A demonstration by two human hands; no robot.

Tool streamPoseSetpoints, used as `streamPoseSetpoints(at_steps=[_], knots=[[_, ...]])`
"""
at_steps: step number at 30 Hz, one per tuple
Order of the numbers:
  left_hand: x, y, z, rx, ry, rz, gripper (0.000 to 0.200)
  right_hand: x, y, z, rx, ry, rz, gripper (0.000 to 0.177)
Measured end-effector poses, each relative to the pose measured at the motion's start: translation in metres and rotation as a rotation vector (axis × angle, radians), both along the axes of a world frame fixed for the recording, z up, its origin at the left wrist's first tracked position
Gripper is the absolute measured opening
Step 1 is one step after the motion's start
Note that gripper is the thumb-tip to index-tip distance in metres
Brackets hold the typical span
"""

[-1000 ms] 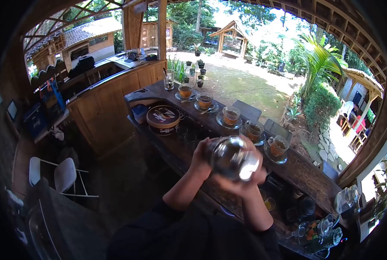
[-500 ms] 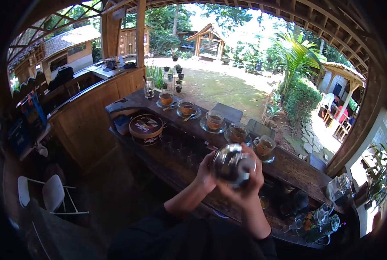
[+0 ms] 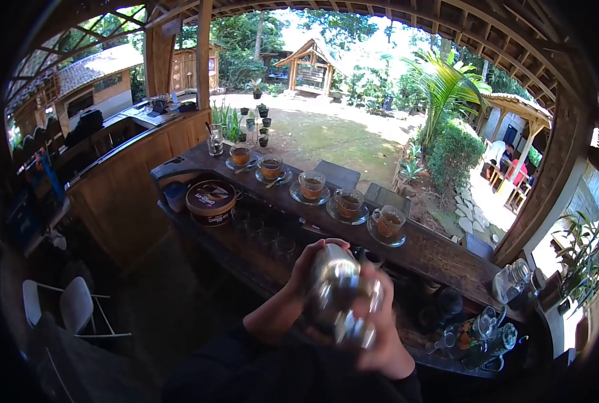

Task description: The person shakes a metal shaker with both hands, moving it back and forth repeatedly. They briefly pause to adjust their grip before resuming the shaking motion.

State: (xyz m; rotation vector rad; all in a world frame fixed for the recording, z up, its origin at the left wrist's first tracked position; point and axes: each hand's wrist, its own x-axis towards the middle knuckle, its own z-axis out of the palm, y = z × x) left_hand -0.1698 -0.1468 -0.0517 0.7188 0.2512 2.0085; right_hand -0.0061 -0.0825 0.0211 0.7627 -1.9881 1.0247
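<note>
The long wooden counter ran from the upper left of the frame down to the lower right. A round tin sat on its lower shelf at centre left. The metal shaker was low in the centre of the frame, on the near side of the counter, tilted and blurred (most likely in mid-shake). The left hand was wrapped over its upper end and the right hand was closed round its lower end, so both gripped it.

A row of five tea glasses on saucers stood along the counter top above the shaker. A line of empty glasses stood on the shelf near it.

A good shake probably called for firm pressure on both ends, so that no part came loose. The swing was best kept on the near side of the counter, clear of those small glasses.
</note>
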Motion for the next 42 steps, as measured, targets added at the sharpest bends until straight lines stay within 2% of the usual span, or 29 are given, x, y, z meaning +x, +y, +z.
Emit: streamPoseSetpoints(at_steps=[1, 2, 4, 6, 8, 10, 11, 12, 13, 15, 16, 18, 19, 20, 22, 24, 26, 28, 30, 32, 33, 34, 35, 36, 37, 38, 40, 41, 42], knots=[[0.008, -0.004, 0.013, 0.114, 0.139, 0.026, 0.043, -0.004, -0.010, -0.014, 0.206, 0.452, -0.043, 0.030], [0.020, -0.011, 0.029, 0.224, 0.280, 0.053, 0.045, 0.007, -0.015, -0.019, 0.403, 0.558, 0.019, 0.035], [0.028, -0.007, 0.035, 0.330, 0.298, 0.036, 0.048, 0.015, -0.008, -0.014, 0.409, 0.603, 0.083, 0.034], [0.029, 0.006, 0.020, 0.149, 0.002, -0.035, 0.047, -0.004, 0.005, -0.015, 0.120, 0.503, 0.053, 0.048], [0.043, 0.023, -0.012, -0.252, -0.420, 0.091, 0.041, -0.018, 0.027, -0.018, 0.074, 0.413, -0.143, 0.080], [0.044, 0.030, -0.047, -0.311, -0.197, 0.196, 0.041, -0.019, 0.041, -0.040, -0.212, 0.313, -0.237, 0.091], [0.056, 0.027, -0.041, -0.341, -0.207, 0.202, 0.042, -0.005, 0.039, -0.040, -0.171, 0.354, -0.267, 0.095], [0.062, 0.021, -0.036, -0.236, -0.282, 0.037, 0.041, 0.021, 0.028, -0.033, -0.371, -0.010, -0.108, 0.087], [0.074, 0.014, -0.018, -0.122, -0.152, 0.012, 0.041, 0.044, 0.019, -0.005, -0.077, 0.035, -0.074, 0.075], [0.078, 0.005, 0.003, 0.148, 0.093, -0.102, 0.043, 0.052, 0.008, -0.014, 0.193, 0.477, 0.190, 0.040], [0.085, 0.005, 0.008, 0.250, 0.137, -0.064, 0.043, 0.062, 0.000, -0.009, 0.319, 0.547, 0.129, 0.031], [0.084, 0.006, 0.005, 0.227, 0.083, 0.018, 0.043, 0.047, 0.000, -0.016, 0.174, 0.598, 0.233, 0.034], [0.084, 0.007, -0.004, 0.037, -0.107, 0.045, 0.042, 0.025, 0.004, -0.012, 0.101, 0.644, 0.283, 0.033], [0.082, 0.011, -0.017, -0.151, -0.297, 0.068, 0.042, 0.036, 0.036, -0.030, 0.010, 0.027, 0.175, 0.060], [0.070, 0.025, -0.068, -0.237, -0.165, 0.342, 0.043, -0.003, 0.048, -0.052, -0.062, 0.404, -0.085, 0.082], [0.057, 0.007, -0.072, -0.011, -0.029, -0.108, 0.046, 0.014, 0.031, -0.037, -0.390, 0.275, -0.133, 0.071], [0.101, 0.001, -0.005, -0.151, -0.363, 0.097, 0.046, 0.041, 0.021, -0.019, -0.095, 0.348, -0.016, 0.065], [0.096, -0.007, 0.000, 0.058, 0.133, 0.095, 0.048, 0.067, 0.005, -0.005, 0.281, 0.614, 0.233, 0.054], [0.097, -0.008, 0.009, 0.204, 0.260, 0.077, 0.049, 0.067, 0.001, -0.019, 0.350, 0.769, 0.233, 0.045], [0.093, 0.002, 0.003, 0.078, -0.026, 0.019, 0.046, 0.032, 0.008, -0.020, 0.045, 0.751, 0.360, 0.053], [0.088, 0.009, -0.006, -0.153, -0.275, 0.092, 0.042, 0.051, 0.028, -0.027, -0.234, 0.007, 0.232, 0.055], [0.083, 0.022, -0.023, -0.212, -0.312, 0.306, 0.038, 0.021, 0.044, -0.047, -0.103, 0.281, -0.015, 0.069], [0.063, 0.025, -0.051, -0.228, -0.252, 0.218, 0.037, 0.005, 0.052, -0.051, -0.200, 0.395, -0.112, 0.083], [0.048, 0.023, -0.070, -0.245, -0.187, 0.130, 0.037, 0.003, 0.050, -0.056, -0.352, 0.361, -0.219, 0.084], [0.047, 0.019, -0.061, 0.119, -0.215, -0.178, 0.039, 0.011, 0.047, -0.054, -0.388, 0.191, -0.113, 0.084], [0.054, 0.013, -0.032, 0.129, -0.201, -0.174, 0.039, 0.022, 0.041, -0.043, -0.417, 0.020, -0.005, 0.083], [0.081, -0.006, 0.027, -0.104, -0.002, 0.240, 0.045, 0.042, 0.008, 0.003, 0.024, 0.475, 0.109, 0.063], [0.080, -0.013, 0.032, 0.034, 0.188, 0.234, 0.049, 0.042, -0.003, 0.009, 0.169, 0.709, 0.246, 0.056], [0.077, -0.017, 0.034, 0.150, 0.265, 0.195, 0.050, 0.038, -0.005, 0.007, 0.164, 0.709, 0.243, 0.056]])
